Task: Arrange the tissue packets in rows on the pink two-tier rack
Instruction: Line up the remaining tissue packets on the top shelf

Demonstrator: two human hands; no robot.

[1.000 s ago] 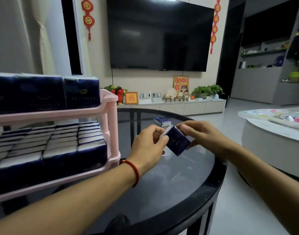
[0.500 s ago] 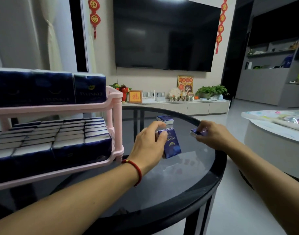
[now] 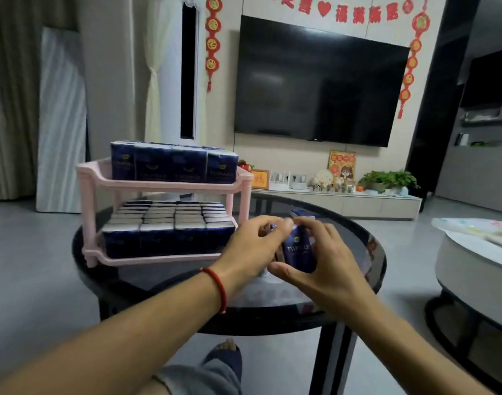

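Note:
The pink two-tier rack (image 3: 164,186) stands on the left of a round black glass table (image 3: 366,269). Dark blue tissue packets stand in a row on its top tier (image 3: 173,163) and fill the bottom tier (image 3: 167,223) in several rows. To the rack's right, my right hand (image 3: 326,266) grips an upright blue tissue packet (image 3: 298,250) just above the glass. My left hand (image 3: 252,252), with a red string on its wrist, pinches the packet's top edge. One more blue packet (image 3: 302,213) lies on the table just behind my hands.
A second round table (image 3: 472,269) with a white top and colourful wrappers stands at the right. A large dark TV (image 3: 315,81) hangs on the wall above a low white cabinet (image 3: 344,199). My knee and slippered foot (image 3: 224,354) show below the table edge.
The view has pulled back, so the whole rack shows. My right hand came in from the right and now grips the packet that my left hand held alone.

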